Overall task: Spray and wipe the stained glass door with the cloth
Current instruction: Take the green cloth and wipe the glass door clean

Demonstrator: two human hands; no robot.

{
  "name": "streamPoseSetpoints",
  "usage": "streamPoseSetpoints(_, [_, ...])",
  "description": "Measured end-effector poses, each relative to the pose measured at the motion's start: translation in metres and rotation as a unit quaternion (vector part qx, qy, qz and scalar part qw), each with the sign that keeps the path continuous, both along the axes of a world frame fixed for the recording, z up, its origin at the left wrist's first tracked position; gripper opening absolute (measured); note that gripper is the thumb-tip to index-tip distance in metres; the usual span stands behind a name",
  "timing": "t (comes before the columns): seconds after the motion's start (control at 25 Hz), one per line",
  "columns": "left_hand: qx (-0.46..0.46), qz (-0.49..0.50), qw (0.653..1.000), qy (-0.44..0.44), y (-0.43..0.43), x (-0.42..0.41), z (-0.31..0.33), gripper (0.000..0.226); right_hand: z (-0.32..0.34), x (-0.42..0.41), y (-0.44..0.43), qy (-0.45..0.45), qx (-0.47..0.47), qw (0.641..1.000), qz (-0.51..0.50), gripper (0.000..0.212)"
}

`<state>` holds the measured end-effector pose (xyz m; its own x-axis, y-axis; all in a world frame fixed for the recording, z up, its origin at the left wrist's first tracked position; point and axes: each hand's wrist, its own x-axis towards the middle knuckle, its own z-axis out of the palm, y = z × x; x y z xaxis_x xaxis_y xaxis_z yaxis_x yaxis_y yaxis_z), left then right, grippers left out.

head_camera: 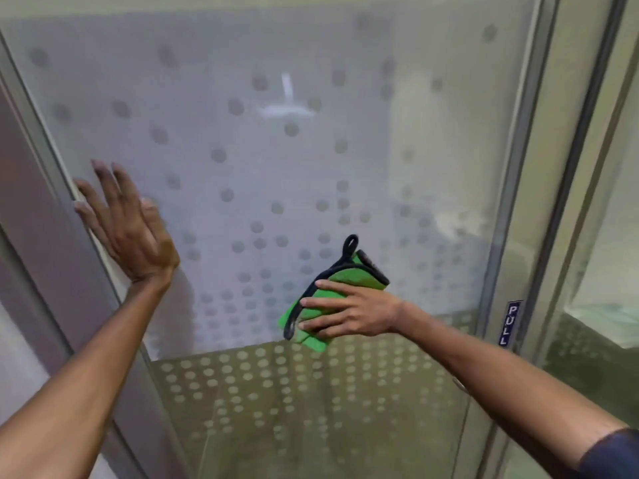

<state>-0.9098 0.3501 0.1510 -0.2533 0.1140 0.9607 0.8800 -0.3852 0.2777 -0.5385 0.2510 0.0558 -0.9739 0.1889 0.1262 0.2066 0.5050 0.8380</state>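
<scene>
The glass door fills the view, frosted with a pattern of round dots. My right hand presses a folded green cloth with a black edge and loop flat against the lower middle of the glass, fingers spread over it. My left hand lies flat and open against the pane's left edge, next to the metal frame, holding nothing. No spray bottle is in view.
A grey metal door frame runs down the left and another frame down the right. A small blue PULL sign sits on the right frame. A second glass panel stands beyond it at far right.
</scene>
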Motion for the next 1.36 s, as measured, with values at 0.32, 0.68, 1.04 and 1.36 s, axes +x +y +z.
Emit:
streamPoseSetpoints(0.32, [-0.01, -0.037, 0.999, -0.028, 0.013, -0.004, -0.002, 0.054, -0.006, 0.138, -0.017, 0.147, 0.062, 0.985, -0.064, 0.053])
streamPoseSetpoints(0.68, [-0.085, -0.055, 0.991, -0.092, 0.027, -0.013, -0.009, 0.064, -0.092, 0.071, -0.036, 0.67, 0.085, 0.713, -0.191, 0.065])
streamPoseSetpoints(1.04, [0.012, -0.013, 1.0, -0.005, -0.003, 0.006, -0.001, 0.054, -0.066, -0.114, -0.009, 0.941, 0.071, 0.327, -0.051, 0.081])
streamPoseSetpoints(1.36, [0.02, -0.024, 0.999, 0.006, 0.004, -0.002, -0.001, 0.055, -0.083, -0.281, -0.012, 0.912, -0.056, 0.405, -0.036, 0.072])
